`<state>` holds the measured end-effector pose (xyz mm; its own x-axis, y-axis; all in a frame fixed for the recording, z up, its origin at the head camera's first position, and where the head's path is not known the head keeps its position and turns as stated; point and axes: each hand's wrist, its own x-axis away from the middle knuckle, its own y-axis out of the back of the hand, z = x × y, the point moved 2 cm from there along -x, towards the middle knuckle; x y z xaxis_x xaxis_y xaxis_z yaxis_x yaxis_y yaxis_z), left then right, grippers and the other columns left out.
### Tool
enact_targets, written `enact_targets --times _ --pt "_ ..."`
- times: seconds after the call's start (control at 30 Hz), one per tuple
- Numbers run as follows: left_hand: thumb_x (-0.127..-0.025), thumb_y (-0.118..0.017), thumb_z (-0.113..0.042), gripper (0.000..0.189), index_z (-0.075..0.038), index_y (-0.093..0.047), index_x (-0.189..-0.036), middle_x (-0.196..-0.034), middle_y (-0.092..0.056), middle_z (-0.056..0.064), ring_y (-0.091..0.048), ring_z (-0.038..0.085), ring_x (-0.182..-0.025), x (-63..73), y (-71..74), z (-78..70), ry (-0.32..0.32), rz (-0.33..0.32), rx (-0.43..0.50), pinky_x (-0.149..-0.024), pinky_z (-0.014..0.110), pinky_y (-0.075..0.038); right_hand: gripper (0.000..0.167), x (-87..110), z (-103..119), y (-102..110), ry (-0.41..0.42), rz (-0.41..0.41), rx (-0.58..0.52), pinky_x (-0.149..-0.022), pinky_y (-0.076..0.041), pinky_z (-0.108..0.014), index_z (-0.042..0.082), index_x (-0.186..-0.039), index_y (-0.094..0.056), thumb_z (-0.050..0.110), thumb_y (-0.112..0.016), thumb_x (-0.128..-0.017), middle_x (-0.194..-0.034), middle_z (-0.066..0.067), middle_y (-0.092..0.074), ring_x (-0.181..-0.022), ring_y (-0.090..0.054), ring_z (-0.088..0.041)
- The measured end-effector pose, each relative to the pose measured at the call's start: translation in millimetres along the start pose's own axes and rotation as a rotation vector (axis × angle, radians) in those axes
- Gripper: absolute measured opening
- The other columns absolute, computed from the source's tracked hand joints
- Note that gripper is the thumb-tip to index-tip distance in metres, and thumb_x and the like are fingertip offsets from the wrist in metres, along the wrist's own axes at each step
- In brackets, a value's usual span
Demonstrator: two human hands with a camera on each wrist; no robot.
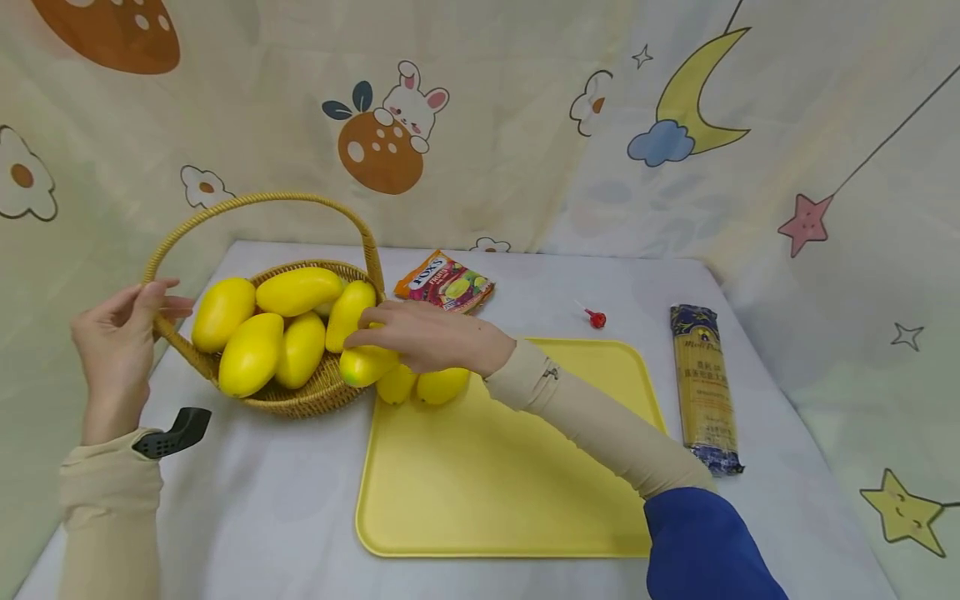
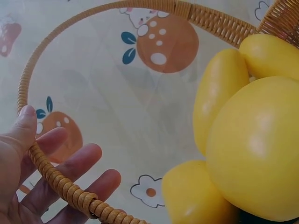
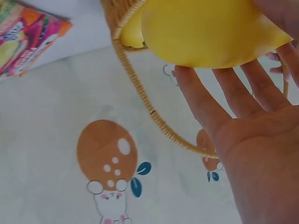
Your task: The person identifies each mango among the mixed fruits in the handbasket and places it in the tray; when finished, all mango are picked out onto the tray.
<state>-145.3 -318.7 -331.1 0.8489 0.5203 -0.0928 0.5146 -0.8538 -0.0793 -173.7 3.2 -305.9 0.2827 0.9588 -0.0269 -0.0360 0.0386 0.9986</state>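
Note:
A wicker basket [image 1: 300, 406] with a tall handle [image 1: 258, 198] holds several smooth yellow mangoes [image 1: 251, 354]. On the left, my left hand [image 1: 123, 333] holds the lower part of the handle, thumb on one side and fingers on the other, as the left wrist view shows. My right hand [image 1: 431, 333] grips a yellow lemon [image 3: 205, 35] at the basket's right rim, its green-tinged end pointing left in the head view. Under that hand, two more lemons [image 1: 442, 386] lie at the upper left of the yellow tray [image 1: 510, 475].
Behind the tray lies a candy bag [image 1: 446, 282], close to the basket. A small red-headed item [image 1: 596, 318] rests on the white table beyond the tray. To the right is a long pack of pasta [image 1: 705, 387]. A printed cloth [image 1: 510, 125] hangs behind the table.

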Motion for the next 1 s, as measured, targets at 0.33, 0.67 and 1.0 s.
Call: enact_targets --times 0.33,0.67,1.0 --pt "-0.084 -0.072 -0.026 0.034 -0.002 -0.073 -0.108 -0.069 -0.071 -0.003 -0.067 0.008 -0.068 -0.4 -0.2 -0.4 -0.006 -0.015 -0.006 -0.07 0.009 -0.05 0.052 62.9 -16 -12 -0.068 -0.095 -0.03 -0.098 -0.046 -0.034 0.013 -0.13 -0.057 -0.012 -0.059 -0.084 -0.124 -0.01 -0.058 -0.115 -0.055 -0.025" --pt "-0.085 -0.071 -0.026 0.031 -0.003 -0.073 -0.106 -0.07 -0.071 -0.004 -0.067 0.007 -0.068 -2.0 0.5 -2.2 -0.036 0.02 -0.023 -0.07 0.008 -0.049 0.05 116.8 -25 -29 -0.215 -0.095 -0.06 -0.093 -0.049 -0.04 0.013 -0.125 -0.061 -0.008 -0.067 -0.08 -0.123 -0.011 -0.06 -0.11 -0.058 -0.028" --pt "-0.085 -0.071 -0.027 0.033 -0.002 -0.073 -0.105 -0.071 -0.071 -0.004 -0.067 0.007 -0.069 -2.2 4.1 -0.6 -0.038 0.081 -0.005 -0.07 0.008 -0.05 0.05 134.5 -36 -65 -0.254 -0.068 -0.084 -0.098 -0.048 -0.042 0.014 -0.122 -0.067 -0.009 -0.07 -0.078 -0.124 -0.012 -0.062 -0.115 -0.058 -0.029"
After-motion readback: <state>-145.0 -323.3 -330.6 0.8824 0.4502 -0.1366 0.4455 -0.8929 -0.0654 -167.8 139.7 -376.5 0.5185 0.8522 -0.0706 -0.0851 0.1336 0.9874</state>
